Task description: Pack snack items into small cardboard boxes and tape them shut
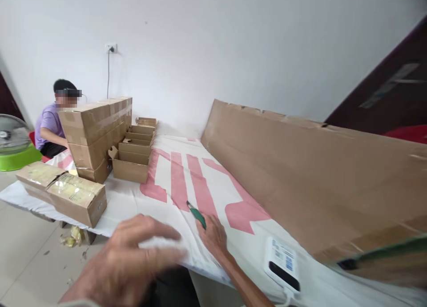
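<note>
My right hand rests on the white cloth with pink marks that covers the table, and it grips a green-handled cutter whose tip points away from me. My left hand hovers close to the camera at the table's near edge, blurred, fingers spread and holding nothing. A large flat cardboard sheet lies tilted along the right side, just right of the cutter.
A white device with a cable lies near my right forearm. Taped cartons, several open small boxes and two flat boxes stand at the left. A person in a purple shirt sits beyond them, next to a green fan.
</note>
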A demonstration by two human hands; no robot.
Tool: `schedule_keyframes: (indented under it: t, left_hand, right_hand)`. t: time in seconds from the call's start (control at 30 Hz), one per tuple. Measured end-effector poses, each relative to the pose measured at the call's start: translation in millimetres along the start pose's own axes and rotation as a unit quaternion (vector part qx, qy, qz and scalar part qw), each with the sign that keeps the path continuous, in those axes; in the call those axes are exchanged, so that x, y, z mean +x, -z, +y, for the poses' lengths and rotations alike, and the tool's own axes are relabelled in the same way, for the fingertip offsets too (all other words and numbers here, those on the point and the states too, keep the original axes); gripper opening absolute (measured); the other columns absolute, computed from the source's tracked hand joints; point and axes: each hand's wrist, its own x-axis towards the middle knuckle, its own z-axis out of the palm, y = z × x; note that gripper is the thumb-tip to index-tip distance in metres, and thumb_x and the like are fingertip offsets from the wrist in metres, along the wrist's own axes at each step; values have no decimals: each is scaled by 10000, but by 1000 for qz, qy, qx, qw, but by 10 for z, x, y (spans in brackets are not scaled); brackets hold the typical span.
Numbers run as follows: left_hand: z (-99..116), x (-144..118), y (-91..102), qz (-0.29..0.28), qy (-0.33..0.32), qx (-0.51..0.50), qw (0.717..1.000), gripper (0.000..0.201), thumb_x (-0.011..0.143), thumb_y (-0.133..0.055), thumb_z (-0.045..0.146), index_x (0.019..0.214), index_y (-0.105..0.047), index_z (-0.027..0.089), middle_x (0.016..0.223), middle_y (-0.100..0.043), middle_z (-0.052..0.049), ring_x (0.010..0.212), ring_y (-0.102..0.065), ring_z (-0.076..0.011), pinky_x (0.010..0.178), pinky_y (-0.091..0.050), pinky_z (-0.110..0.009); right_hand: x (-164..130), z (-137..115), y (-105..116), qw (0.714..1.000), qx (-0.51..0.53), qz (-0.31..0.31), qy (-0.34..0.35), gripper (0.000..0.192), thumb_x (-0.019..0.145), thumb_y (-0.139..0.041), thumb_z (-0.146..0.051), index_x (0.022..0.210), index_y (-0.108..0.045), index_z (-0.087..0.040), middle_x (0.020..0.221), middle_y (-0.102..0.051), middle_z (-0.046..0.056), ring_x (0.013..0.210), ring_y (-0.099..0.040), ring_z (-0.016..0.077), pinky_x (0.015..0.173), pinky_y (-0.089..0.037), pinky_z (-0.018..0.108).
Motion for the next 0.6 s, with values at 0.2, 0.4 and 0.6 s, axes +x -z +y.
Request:
schedule_keyframes:
  t: [0.2, 0.4, 0.6]
  left_hand:
    - [-1100, -554, 725, 50, 272, 330, 903, 473, 931, -738, 438, 1363, -708, 245, 1484, -640, -140, 1418, -563, -367, 1210, -452, -540]
    - [-1716, -1102, 1282, -136, 454, 434, 766, 978, 684, -895, 398, 1586, -530, 305, 1714, -414, -169, 1596, -315, -483, 1198, -401, -627]
    - [-1755, -1159, 962, -123, 414, 460, 775, 786, 801, -820, 447, 1539, -597, 291, 1679, -467, -186, 1570, -373, -459, 1217, -363, -588]
  right_hand:
    - [1, 62, -50, 1000, 15, -6, -1, 273, 969, -492, -351, 1091, -694, -214, 990, -715, 114, 972, -662, 305, 826, -508, 409]
    - [26, 62, -30, 1000, 14, -16, 2, 243, 967, -481, -321, 1038, -692, -226, 924, -707, 95, 929, -659, 293, 782, -496, 391]
    - [28, 67, -29, 1000, -3, -25, 2, 238, 976, -485, -321, 1039, -691, -220, 928, -705, 93, 927, -666, 292, 778, -492, 388]
